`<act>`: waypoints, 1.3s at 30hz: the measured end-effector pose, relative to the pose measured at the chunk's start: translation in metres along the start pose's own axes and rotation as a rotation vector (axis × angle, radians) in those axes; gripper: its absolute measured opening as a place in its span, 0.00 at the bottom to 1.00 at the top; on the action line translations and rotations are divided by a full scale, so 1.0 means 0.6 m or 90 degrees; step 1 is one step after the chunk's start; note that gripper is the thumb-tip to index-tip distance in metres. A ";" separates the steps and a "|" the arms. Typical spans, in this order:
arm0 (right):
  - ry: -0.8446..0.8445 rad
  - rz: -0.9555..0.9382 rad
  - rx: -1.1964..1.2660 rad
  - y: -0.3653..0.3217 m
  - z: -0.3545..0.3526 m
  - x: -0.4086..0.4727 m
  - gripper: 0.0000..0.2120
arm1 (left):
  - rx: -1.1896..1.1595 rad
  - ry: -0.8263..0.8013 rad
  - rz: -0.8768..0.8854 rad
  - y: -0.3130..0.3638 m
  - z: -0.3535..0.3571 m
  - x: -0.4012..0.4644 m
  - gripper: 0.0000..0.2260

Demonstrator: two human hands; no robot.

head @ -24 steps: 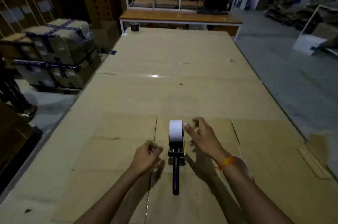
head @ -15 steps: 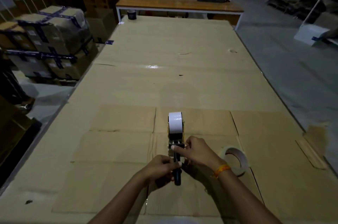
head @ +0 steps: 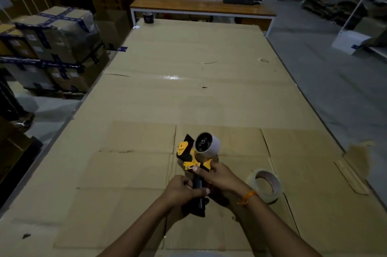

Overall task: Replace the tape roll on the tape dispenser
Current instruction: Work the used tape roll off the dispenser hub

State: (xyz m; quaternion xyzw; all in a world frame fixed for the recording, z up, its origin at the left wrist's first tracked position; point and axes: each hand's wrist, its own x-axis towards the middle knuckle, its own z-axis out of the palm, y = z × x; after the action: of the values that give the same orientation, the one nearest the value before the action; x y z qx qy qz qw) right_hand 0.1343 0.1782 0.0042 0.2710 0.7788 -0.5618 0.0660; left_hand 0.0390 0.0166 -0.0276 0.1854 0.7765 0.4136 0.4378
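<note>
Yellow-and-black handheld tape dispenser [head: 193,164] is held up off the cardboard-covered table [head: 188,89]. Left hand [head: 184,190] is closed round its black handle; right hand [head: 219,176] is closed on the yellow frame, thumb on the plate, apparently steadying it for roll removal. White tape roll [head: 208,145] sits on the hub. Clear tape roll [head: 266,185] lies on the table at the dispenser's four o'clock, within reach.

Single head-worn view, angled forward and down, close over cardboard-covered table [head: 188,93], probably dim.
</note>
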 end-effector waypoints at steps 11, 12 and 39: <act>0.046 0.168 0.007 0.021 -0.057 0.039 0.31 | 0.175 0.087 0.016 -0.014 0.023 -0.003 0.17; 0.076 0.185 -0.020 0.024 -0.064 0.049 0.29 | 0.185 0.080 0.013 -0.012 0.024 -0.005 0.16; 0.266 0.319 0.079 0.018 -0.042 0.149 0.15 | 0.049 0.014 -0.076 0.001 0.026 -0.017 0.24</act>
State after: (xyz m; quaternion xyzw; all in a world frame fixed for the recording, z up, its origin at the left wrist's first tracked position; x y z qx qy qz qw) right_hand 0.0696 0.2347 -0.0322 0.5669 0.6487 -0.5071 0.0246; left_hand 0.0578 0.0181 -0.0260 0.1509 0.8061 0.3590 0.4455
